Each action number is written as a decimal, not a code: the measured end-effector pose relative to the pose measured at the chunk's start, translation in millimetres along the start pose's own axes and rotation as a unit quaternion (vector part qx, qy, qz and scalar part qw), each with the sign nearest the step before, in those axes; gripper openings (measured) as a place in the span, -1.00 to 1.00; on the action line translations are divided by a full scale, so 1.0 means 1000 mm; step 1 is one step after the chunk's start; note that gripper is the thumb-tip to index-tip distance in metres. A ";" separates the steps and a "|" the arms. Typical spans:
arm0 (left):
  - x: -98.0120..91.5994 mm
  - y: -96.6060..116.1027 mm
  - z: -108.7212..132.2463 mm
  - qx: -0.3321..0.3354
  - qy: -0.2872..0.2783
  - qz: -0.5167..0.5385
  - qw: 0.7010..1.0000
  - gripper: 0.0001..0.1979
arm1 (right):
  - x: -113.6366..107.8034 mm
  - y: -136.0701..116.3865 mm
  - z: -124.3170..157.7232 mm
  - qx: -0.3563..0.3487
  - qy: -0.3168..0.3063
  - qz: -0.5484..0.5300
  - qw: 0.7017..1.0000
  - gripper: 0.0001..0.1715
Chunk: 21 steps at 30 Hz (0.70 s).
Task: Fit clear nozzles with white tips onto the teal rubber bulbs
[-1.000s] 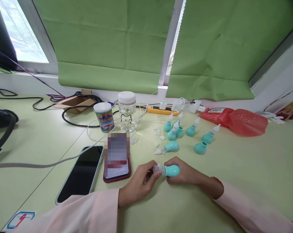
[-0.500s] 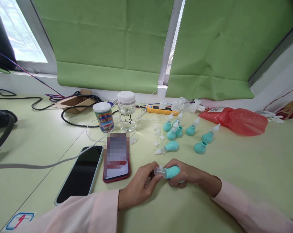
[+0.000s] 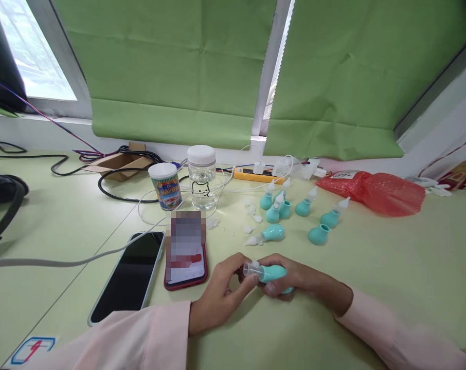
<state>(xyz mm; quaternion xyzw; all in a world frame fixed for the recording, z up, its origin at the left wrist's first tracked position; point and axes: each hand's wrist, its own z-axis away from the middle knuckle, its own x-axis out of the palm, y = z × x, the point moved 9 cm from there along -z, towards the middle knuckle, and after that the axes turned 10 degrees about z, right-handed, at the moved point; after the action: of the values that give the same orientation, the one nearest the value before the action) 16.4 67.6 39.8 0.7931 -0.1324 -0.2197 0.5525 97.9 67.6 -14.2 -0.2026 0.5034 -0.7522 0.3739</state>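
Note:
A nasal aspirator with a teal squeeze bulb (image 3: 273, 273) and a clear plastic tube (image 3: 252, 269) lies sideways between my hands, its tube pointing left. My right hand (image 3: 294, 275) is closed around the bulb. The thumb and fingers of my left hand (image 3: 222, 295) pinch the clear tube; part of that grip is hidden. Just beyond my hands another aspirator (image 3: 273, 232) rests on its side with a white tip. Farther back stand several more teal bulbs (image 3: 303, 207), most with tips fitted. One open-necked bulb (image 3: 318, 234) shows no tip.
Small translucent white pieces (image 3: 250, 229) lie scattered on the table. To the left are a red-cased phone (image 3: 186, 275), a black-screened phone (image 3: 130, 280), a printed tub (image 3: 166, 190) and a clear jar (image 3: 202, 185). Behind are a yellow power strip (image 3: 248, 176) and a red plastic bag (image 3: 387, 192).
The held aspirator has shifted slightly left and its tube is tilted a little higher. The fingers of both hands have moved slightly on it. Everything else stays in place.

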 end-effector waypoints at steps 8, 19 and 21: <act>-0.026 -0.003 0.003 0.027 0.156 0.076 0.985 -0.89 | -0.057 -0.072 0.024 -0.132 0.339 0.416 0.833 -0.58; -0.015 -0.014 0.005 -0.051 0.107 0.082 0.990 -0.83 | -0.083 -0.061 -0.037 0.020 0.324 0.635 0.701 -0.63; -0.014 -0.015 0.004 -0.065 0.095 0.093 0.989 -0.82 | -0.083 -0.061 -0.041 0.026 0.305 0.639 0.705 -0.69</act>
<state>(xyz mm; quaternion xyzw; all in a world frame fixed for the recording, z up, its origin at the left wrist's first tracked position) 1.7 75.6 27.1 0.7572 -0.1379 -0.0988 0.6307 101.0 169.1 29.8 0.4185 0.5790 -0.3666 0.5961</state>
